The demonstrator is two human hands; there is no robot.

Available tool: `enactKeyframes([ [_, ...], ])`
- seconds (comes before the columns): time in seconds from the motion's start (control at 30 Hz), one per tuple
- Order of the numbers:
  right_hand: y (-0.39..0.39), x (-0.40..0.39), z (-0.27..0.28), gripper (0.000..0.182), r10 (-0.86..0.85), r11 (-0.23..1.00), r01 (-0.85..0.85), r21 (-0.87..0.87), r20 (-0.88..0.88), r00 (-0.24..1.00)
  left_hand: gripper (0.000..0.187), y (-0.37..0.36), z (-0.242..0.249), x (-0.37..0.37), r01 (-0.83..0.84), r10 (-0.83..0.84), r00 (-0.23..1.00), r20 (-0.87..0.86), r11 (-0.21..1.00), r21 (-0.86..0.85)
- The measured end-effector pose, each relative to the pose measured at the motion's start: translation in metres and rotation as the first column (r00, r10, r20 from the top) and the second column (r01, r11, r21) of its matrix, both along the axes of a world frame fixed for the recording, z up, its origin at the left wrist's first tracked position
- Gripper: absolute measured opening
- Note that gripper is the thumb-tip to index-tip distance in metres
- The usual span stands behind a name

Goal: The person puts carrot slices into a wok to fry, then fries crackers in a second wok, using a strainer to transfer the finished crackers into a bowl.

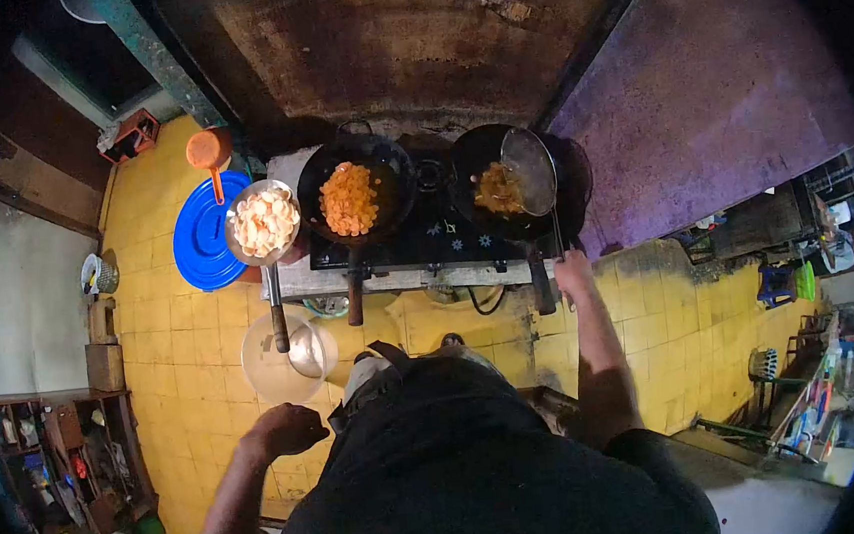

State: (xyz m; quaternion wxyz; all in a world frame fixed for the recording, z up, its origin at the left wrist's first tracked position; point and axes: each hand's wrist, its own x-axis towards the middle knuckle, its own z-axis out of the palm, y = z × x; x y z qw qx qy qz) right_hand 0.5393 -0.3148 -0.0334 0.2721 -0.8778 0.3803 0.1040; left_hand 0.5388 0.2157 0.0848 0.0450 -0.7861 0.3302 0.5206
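My right hand (574, 277) is wrapped round the handle of a wire strainer (529, 171), whose round head is over the right wok (469, 168). Orange-brown pieces (498, 189) lie in that wok, partly under the strainer. In the left wok (395, 174) is a heap of orange pieces (348, 199). Left of it, a long-handled metal ladle (275, 289) holds pale pieces (263, 221). My left hand (294, 429) hangs by my side with its fingers curled, below a translucent tub (264, 365); whether anything is inside them is hidden.
Both woks stand on a black gas stove (433, 243). A blue lid (197, 247) and an orange dipper (205, 150) are at its left. Wooden shelves (67, 466) stand at the lower left. A purple panel (694, 95) rises on the right.
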Motion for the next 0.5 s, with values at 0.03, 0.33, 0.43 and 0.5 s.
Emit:
enactKeyframes([
  [0.03, -0.009, -0.003, -0.003, 0.023, 0.022, 1.000, -0.022, 0.000, -0.004, 1.000, 0.032, 0.005, -0.045, -0.016, -0.116, 0.117, 0.993, 0.010, 0.990, -0.074],
  [0.33, -0.027, -0.015, -0.038, 0.027, 0.137, 0.967, -0.141, -0.213, -0.033, 0.990, 0.033, 0.032, -0.308, -0.162, -0.923, 0.777, 0.070, -0.626, -0.187, -0.335],
  [0.43, -0.023, -0.019, -0.050, 0.022, 0.205, 0.965, -0.197, -0.171, 0.031, 0.978, 0.029, 0.053, -0.325, -0.183, -0.798, 0.778, 0.522, -0.349, 0.303, -0.520],
  [0.5, -0.017, -0.025, -0.050, 0.021, 0.116, 0.981, -0.111, -0.162, 0.021, 0.993, 0.026, 0.065, -0.327, -0.190, -0.584, 0.631, 0.767, -0.119, 0.609, -0.537],
])
